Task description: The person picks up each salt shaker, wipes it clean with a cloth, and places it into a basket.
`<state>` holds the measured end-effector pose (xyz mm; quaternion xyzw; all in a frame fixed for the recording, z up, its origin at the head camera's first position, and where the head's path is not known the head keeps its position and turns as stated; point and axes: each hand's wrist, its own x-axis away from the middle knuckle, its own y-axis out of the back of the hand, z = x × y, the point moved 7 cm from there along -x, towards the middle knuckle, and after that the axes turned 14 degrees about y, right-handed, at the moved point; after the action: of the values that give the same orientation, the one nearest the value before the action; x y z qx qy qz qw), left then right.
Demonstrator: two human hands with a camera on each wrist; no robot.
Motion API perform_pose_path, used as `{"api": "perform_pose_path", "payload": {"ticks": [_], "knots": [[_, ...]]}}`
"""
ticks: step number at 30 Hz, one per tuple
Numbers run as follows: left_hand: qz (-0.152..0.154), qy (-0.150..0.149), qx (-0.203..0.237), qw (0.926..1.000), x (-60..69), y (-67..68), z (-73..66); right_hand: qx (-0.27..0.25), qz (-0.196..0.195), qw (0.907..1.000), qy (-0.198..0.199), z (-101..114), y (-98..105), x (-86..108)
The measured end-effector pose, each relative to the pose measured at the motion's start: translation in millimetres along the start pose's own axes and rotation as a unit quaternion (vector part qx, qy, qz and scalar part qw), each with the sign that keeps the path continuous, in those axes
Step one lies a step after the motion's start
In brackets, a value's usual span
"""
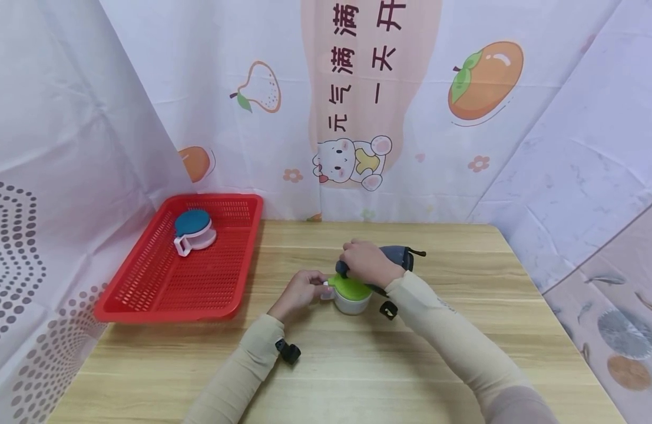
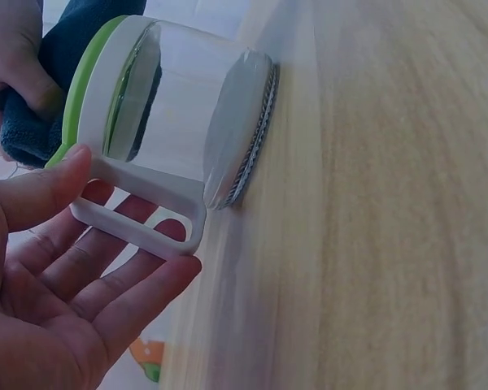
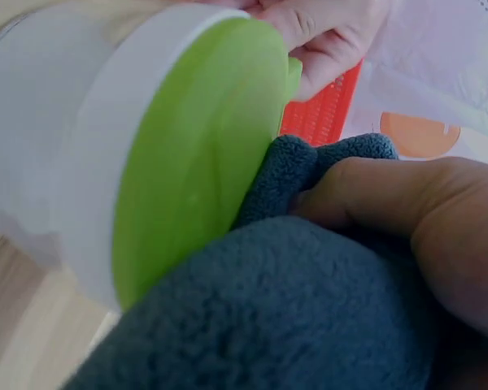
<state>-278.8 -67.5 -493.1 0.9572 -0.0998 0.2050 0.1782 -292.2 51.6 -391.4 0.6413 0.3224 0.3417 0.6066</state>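
On the table stands a small clear container point(image 1: 352, 306) with a white rim and a green lid point(image 1: 352, 287). My left hand point(image 1: 300, 290) holds it by its white handle point(image 2: 134, 233), thumb on the upper end and fingers behind. Bunched in my right hand point(image 1: 369, 262) is a dark blue-grey cloth point(image 3: 309, 284), which lies against the green lid. More of the cloth trails to the right of that hand in the head view. The right hand's fingertips are partly hidden by the cloth.
A red plastic basket point(image 1: 246, 259) stands at the left, holding a similar container with a blue lid point(image 1: 192, 222). The wood-grain table point(image 1: 357, 377) meets a printed curtain point(image 1: 283, 135) at the back. Each wrist wears a small black camera mount.
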Motion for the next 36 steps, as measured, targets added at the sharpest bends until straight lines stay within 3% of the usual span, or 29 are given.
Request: {"api": "perform_pose_path", "payload": {"ticks": [8,19,29,36], "knots": [[0.002,0.002,0.018,0.9998,2.7,-1.9,0.5,-0.050,0.001,0.9984,-0.027,-14,-2,13.5],[-0.023,-0.005,0.018,0.9996,5.0,-1.8,-1.6,-0.055,-0.022,0.9981,-0.020,-21,-2,32.8],[-0.018,0.014,0.027,0.9994,4.1,-3.8,3.8,-0.060,-0.033,0.9976,-0.014,-16,-2,50.1],[-0.017,0.008,0.026,0.9995,3.8,-3.7,6.0,-0.052,-0.058,0.9970,0.002,-14,-3,60.2]]}}
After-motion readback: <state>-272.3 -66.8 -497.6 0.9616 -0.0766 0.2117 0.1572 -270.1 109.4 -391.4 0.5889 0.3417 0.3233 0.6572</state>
